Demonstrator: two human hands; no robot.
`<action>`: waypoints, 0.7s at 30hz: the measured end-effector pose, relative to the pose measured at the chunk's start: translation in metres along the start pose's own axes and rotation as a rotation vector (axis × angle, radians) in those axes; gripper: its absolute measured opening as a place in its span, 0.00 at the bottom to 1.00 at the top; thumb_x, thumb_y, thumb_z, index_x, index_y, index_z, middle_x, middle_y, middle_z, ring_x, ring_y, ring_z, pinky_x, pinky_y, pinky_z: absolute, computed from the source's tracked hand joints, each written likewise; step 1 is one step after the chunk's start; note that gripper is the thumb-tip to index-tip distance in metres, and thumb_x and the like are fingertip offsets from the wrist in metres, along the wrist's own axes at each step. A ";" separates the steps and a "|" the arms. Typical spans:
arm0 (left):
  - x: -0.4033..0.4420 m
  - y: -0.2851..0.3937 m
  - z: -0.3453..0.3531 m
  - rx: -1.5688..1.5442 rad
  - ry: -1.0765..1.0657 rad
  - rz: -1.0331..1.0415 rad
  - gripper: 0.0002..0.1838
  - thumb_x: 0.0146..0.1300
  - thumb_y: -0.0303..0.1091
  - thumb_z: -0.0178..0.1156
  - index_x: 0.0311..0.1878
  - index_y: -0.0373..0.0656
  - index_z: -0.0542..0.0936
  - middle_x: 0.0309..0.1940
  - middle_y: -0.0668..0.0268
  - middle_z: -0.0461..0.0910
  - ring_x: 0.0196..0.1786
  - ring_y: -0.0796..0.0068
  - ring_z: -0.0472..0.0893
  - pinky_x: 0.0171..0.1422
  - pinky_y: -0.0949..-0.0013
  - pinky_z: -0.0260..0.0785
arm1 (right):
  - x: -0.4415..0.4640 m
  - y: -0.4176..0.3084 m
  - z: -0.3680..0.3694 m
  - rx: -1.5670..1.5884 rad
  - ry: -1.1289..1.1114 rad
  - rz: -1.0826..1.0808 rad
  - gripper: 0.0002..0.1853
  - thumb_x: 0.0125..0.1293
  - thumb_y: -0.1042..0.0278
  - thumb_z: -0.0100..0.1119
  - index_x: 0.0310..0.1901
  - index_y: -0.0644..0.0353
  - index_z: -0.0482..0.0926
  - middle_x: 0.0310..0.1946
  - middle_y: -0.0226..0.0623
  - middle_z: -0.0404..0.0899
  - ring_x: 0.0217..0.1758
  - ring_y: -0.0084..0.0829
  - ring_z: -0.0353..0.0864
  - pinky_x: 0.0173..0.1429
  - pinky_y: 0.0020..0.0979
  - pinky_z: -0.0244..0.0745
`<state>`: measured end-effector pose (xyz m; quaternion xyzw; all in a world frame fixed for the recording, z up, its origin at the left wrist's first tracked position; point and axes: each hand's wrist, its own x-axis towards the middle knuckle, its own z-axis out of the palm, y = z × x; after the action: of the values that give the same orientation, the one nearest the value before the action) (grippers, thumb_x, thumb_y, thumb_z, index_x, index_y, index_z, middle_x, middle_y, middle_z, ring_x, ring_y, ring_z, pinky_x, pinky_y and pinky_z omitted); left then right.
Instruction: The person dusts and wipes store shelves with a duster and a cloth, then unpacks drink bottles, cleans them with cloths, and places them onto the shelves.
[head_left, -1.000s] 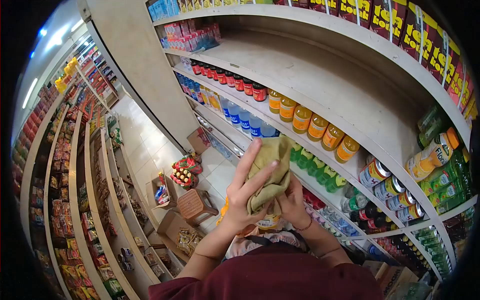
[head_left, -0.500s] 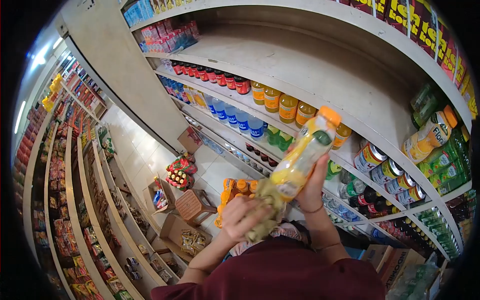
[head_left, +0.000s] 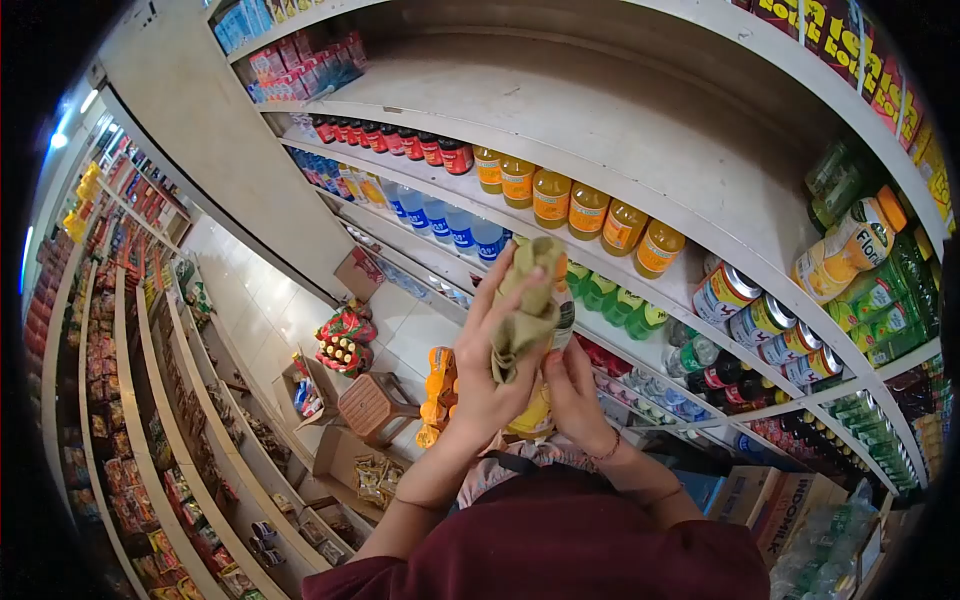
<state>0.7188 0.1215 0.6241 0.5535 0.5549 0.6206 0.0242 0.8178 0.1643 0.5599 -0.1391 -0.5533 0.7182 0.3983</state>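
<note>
In front of my chest, a juice bottle with yellow contents (head_left: 532, 420) stands roughly upright, mostly hidden behind my hands and the cloth. My left hand (head_left: 480, 375) is closed around an olive-green cloth (head_left: 525, 320), pressing it against the upper part of the bottle. Lower down, my right hand (head_left: 578, 400) grips the bottle's side with thumb and fingers. Beyond my hands, a row of orange-labelled bottles (head_left: 586, 210) lines a shelf, with green bottles (head_left: 600, 292) below it.
On the upper shelf (head_left: 560, 100), a large yellow juice bottle (head_left: 850, 250) leans at the right. Drink cans (head_left: 725, 292) lie below it. Shrink-wrapped orange-capped bottles (head_left: 438, 390), a brown stool (head_left: 375, 408) and a carton (head_left: 345, 465) are on the floor. Cartons (head_left: 790, 510) stand at lower right.
The bottle has come down and left, from tilted with its orange cap up to nearly upright near my chest. My left hand has moved the cloth from its base to its upper part.
</note>
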 end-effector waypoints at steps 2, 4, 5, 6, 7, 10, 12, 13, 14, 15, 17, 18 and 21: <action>-0.005 -0.002 -0.004 0.012 -0.129 0.058 0.31 0.40 0.20 0.57 0.55 0.45 0.74 0.65 0.47 0.56 0.67 0.46 0.58 0.66 0.57 0.55 | 0.000 0.001 -0.005 0.130 0.001 0.068 0.20 0.70 0.63 0.41 0.59 0.65 0.61 0.53 0.33 0.68 0.54 0.19 0.65 0.57 0.23 0.61; -0.013 -0.002 -0.009 0.066 -0.164 0.124 0.32 0.38 0.21 0.58 0.54 0.46 0.75 0.65 0.47 0.56 0.67 0.44 0.57 0.66 0.55 0.55 | 0.002 -0.003 -0.007 0.239 -0.043 0.100 0.20 0.70 0.63 0.40 0.58 0.65 0.61 0.52 0.34 0.68 0.53 0.20 0.65 0.57 0.23 0.61; -0.016 -0.002 -0.011 0.093 -0.180 0.156 0.32 0.38 0.21 0.58 0.54 0.47 0.75 0.65 0.47 0.56 0.67 0.43 0.57 0.66 0.54 0.55 | 0.001 0.000 -0.007 0.204 -0.051 0.058 0.20 0.70 0.61 0.40 0.58 0.65 0.61 0.52 0.34 0.69 0.53 0.20 0.66 0.56 0.24 0.61; -0.018 -0.001 -0.013 0.073 -0.153 0.191 0.27 0.39 0.26 0.60 0.51 0.45 0.78 0.63 0.46 0.59 0.66 0.41 0.58 0.65 0.52 0.55 | -0.003 0.005 -0.007 0.169 -0.059 0.017 0.21 0.70 0.59 0.39 0.58 0.65 0.62 0.51 0.34 0.69 0.52 0.21 0.66 0.56 0.24 0.62; -0.023 0.000 -0.016 0.106 -0.163 0.214 0.26 0.41 0.27 0.60 0.50 0.43 0.78 0.62 0.46 0.60 0.65 0.42 0.59 0.65 0.52 0.56 | -0.005 0.008 -0.007 0.133 -0.067 -0.022 0.22 0.71 0.57 0.39 0.57 0.66 0.62 0.51 0.34 0.70 0.52 0.21 0.67 0.56 0.24 0.62; -0.052 -0.009 -0.030 0.226 -0.254 0.340 0.19 0.48 0.39 0.61 0.42 0.38 0.81 0.58 0.46 0.66 0.63 0.43 0.64 0.63 0.54 0.60 | -0.006 0.007 -0.011 0.239 -0.036 0.179 0.36 0.64 0.35 0.36 0.58 0.64 0.61 0.52 0.37 0.70 0.51 0.30 0.73 0.54 0.30 0.69; -0.071 -0.015 -0.027 0.163 -0.246 0.332 0.21 0.51 0.39 0.59 0.47 0.37 0.78 0.57 0.49 0.68 0.61 0.48 0.66 0.62 0.56 0.61 | 0.004 -0.012 -0.017 0.430 -0.111 0.098 0.39 0.61 0.30 0.35 0.55 0.62 0.63 0.49 0.36 0.71 0.48 0.30 0.73 0.50 0.30 0.70; -0.081 -0.018 -0.024 0.130 -0.240 0.329 0.22 0.53 0.39 0.57 0.50 0.37 0.77 0.57 0.51 0.68 0.61 0.51 0.67 0.62 0.58 0.61 | 0.012 -0.024 -0.019 0.522 -0.149 0.056 0.40 0.59 0.28 0.34 0.53 0.62 0.64 0.47 0.36 0.71 0.47 0.30 0.73 0.49 0.31 0.71; -0.103 -0.031 -0.017 -0.095 -0.157 -0.011 0.23 0.55 0.38 0.56 0.53 0.37 0.73 0.57 0.53 0.68 0.60 0.54 0.68 0.62 0.58 0.61 | 0.017 -0.032 -0.018 0.566 -0.146 0.017 0.39 0.56 0.29 0.44 0.52 0.61 0.63 0.43 0.35 0.67 0.43 0.30 0.71 0.45 0.31 0.71; -0.105 -0.030 -0.007 -0.317 -0.068 -0.351 0.25 0.57 0.38 0.55 0.57 0.38 0.69 0.57 0.54 0.68 0.59 0.58 0.69 0.61 0.59 0.62 | 0.020 -0.030 -0.017 0.493 -0.086 -0.108 0.38 0.55 0.31 0.48 0.53 0.61 0.62 0.43 0.35 0.65 0.43 0.31 0.71 0.45 0.32 0.71; -0.097 -0.025 0.002 -0.840 0.064 -0.642 0.31 0.61 0.33 0.53 0.65 0.38 0.55 0.57 0.60 0.67 0.56 0.69 0.70 0.62 0.62 0.61 | 0.024 -0.022 -0.008 0.342 0.027 -0.353 0.39 0.53 0.34 0.56 0.54 0.60 0.59 0.43 0.34 0.62 0.43 0.32 0.70 0.45 0.34 0.71; -0.094 -0.019 0.005 -0.950 0.115 -0.840 0.29 0.61 0.32 0.54 0.64 0.39 0.56 0.57 0.60 0.67 0.55 0.69 0.71 0.59 0.64 0.63 | 0.021 -0.018 -0.003 0.345 0.047 -0.378 0.42 0.50 0.47 0.67 0.57 0.58 0.53 0.44 0.34 0.59 0.45 0.35 0.69 0.48 0.37 0.70; -0.073 -0.009 0.013 -1.121 0.188 -1.167 0.24 0.62 0.31 0.54 0.60 0.39 0.62 0.54 0.61 0.70 0.50 0.72 0.74 0.51 0.69 0.69 | 0.019 -0.002 -0.014 -0.191 0.090 -0.619 0.39 0.44 0.65 0.70 0.53 0.59 0.53 0.45 0.39 0.62 0.49 0.34 0.69 0.53 0.37 0.68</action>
<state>0.7507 0.0862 0.5663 0.0266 0.3605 0.7376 0.5704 0.8153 0.1878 0.5614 -0.0324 -0.6160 0.5012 0.6069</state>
